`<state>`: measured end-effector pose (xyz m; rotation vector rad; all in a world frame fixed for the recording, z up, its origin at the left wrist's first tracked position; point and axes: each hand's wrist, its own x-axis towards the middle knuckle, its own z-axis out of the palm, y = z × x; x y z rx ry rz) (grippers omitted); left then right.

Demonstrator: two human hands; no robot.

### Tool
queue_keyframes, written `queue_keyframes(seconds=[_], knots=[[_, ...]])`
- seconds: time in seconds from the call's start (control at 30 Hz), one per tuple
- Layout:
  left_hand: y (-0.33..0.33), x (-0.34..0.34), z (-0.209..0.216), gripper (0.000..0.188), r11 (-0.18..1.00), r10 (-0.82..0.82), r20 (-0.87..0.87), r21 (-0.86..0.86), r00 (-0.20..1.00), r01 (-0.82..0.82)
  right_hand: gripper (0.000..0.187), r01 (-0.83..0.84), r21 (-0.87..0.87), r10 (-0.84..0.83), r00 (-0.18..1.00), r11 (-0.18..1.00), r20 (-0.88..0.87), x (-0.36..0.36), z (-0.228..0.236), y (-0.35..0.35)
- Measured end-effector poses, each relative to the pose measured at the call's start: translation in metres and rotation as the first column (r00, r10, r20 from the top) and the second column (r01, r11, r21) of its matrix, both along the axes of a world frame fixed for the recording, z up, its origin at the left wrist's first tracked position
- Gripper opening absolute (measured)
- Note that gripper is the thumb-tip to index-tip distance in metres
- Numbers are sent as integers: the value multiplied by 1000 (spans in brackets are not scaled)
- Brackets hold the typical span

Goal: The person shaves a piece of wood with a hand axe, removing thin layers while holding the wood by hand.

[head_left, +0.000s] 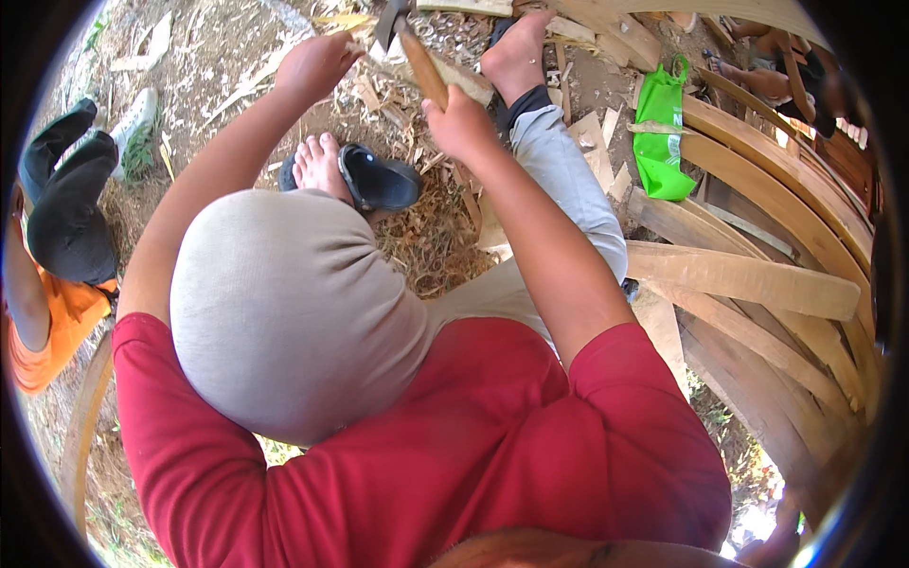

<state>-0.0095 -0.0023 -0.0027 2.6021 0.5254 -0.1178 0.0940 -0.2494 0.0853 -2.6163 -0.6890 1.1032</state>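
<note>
My right hand [461, 125] is wrapped round the wooden handle of a tool [422, 64], which slants up and left. Its dark metal head stands near the top edge; whether it is a hammer or an adze I cannot tell. To its left, my left hand [322, 68] is closed, its fingertips pinched by something pale and small that I cannot make out. Between my hands, a rough light block of wood [454, 78] lies on the ground behind the handle. My bent left knee [294, 312] fills the lower left middle, and my bare right foot [516, 59] rests beside the block.
A black clog [379, 178] lies by my bare left foot. Curved planks [757, 275] are stacked at the right, with a bright green bag [660, 133] on their near end. Chips and shavings cover the soil. Another person in orange [66, 317] sits far left; more people show top right.
</note>
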Motion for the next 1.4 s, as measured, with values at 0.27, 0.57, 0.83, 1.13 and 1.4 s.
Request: queue_keyframes(seconds=[0.27, 0.57, 0.83, 1.13, 1.4], knots=[[1, 2, 3, 45, 998, 8, -53, -55, 999, -11, 52, -7, -21, 6, 999, 1000, -45, -4, 0, 3], [-7, -4, 12, 38, 1000, -2, -59, -23, 998, 1, 45, 96, -24, -97, 994, 995, -51, -4, -9, -5], [-9, -8, 6, 40, 995, 20, -60, -95, 998, -25, 49, 2, -73, -9, 995, 997, -98, -9, -14, -10], [-5, -5, 1, 37, 996, 8, 47, -89, 999, -4, 43, 91, -41, -94, 992, 995, -88, -6, -19, -14], [1, -10, -4, 37, 996, 44, 29, -79, 999, -42, 44, 0, -34, -2, 998, 999, -56, -11, -14, -8]])
